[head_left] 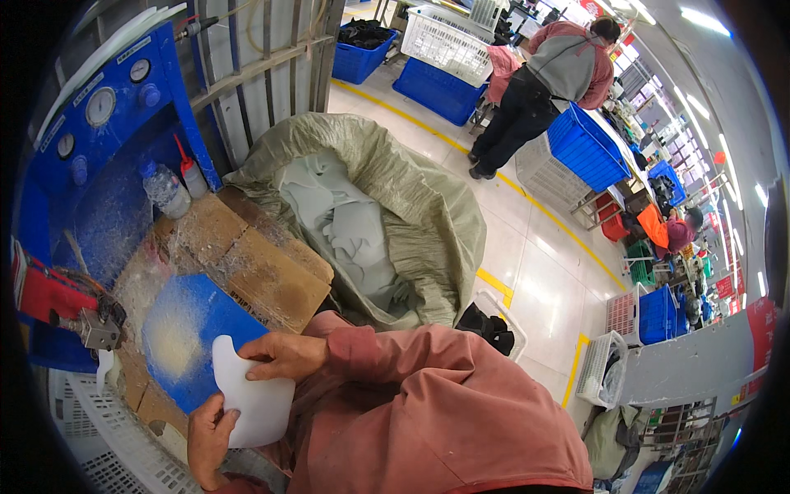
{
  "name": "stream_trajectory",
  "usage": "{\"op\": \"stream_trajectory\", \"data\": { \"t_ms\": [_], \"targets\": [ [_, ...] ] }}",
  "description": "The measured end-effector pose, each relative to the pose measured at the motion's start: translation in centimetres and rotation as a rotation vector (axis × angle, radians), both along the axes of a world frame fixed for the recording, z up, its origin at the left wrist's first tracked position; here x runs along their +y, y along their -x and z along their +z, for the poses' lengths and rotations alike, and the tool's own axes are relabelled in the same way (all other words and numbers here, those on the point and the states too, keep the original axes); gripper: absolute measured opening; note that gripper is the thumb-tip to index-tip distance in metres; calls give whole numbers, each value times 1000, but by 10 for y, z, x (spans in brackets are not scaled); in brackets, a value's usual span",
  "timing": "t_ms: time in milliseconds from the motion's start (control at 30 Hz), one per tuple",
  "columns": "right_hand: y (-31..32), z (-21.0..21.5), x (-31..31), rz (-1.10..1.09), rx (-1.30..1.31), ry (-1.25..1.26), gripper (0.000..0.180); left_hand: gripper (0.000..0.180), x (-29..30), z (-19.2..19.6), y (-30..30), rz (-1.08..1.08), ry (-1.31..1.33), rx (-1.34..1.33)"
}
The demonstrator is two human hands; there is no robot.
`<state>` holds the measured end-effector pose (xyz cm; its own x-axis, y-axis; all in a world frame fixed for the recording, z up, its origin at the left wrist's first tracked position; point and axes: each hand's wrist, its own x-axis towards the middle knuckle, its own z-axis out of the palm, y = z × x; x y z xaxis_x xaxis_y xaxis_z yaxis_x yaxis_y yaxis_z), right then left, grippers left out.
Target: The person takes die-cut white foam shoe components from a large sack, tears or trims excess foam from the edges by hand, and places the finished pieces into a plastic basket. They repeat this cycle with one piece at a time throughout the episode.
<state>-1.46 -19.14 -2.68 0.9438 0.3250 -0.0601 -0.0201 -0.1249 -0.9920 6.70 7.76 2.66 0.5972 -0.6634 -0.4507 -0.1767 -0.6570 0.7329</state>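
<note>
A thin white sheet piece with curved edges is held in front of my body, over the near edge of the bench. My right hand pinches its upper edge between thumb and fingers. Lower down, my left hand grips its left edge, thumb on the face turned to me. Just beyond lies a blue board with a patch of pale dust on it. A big woven sack, filled with similar pale pieces, stands past the bench.
Left is a blue machine with gauges and a red arm ending in a metal head. Dusty cardboard, a plastic bottle and a red-tipped squeeze bottle sit on the bench. A person stands farther off by blue crates.
</note>
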Motion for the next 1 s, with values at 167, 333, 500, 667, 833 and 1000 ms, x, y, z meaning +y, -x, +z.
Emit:
{"op": "stream_trajectory", "data": {
  "t_ms": [167,333,500,667,833,1000],
  "targets": [
    [-6,-7,-1,-221,130,-145,29,51,22,-20,7,221,280,-269],
    [-20,-1,14,-364,161,-653,31,69,75,-68,34,866,740,-82],
    [-45,6,54,-299,163,-706,34,68,74,-84,66,891,1315,618],
    [-67,0,75,-158,190,-599,30,47,76,-64,56,1025,1124,208],
    [-105,-1,87,-173,78,-498,38,36,94,-31,37,1144,799,-15],
    [-126,5,110,-187,106,-550,41,40,122,-1,27,1087,773,129]
  ]
}}
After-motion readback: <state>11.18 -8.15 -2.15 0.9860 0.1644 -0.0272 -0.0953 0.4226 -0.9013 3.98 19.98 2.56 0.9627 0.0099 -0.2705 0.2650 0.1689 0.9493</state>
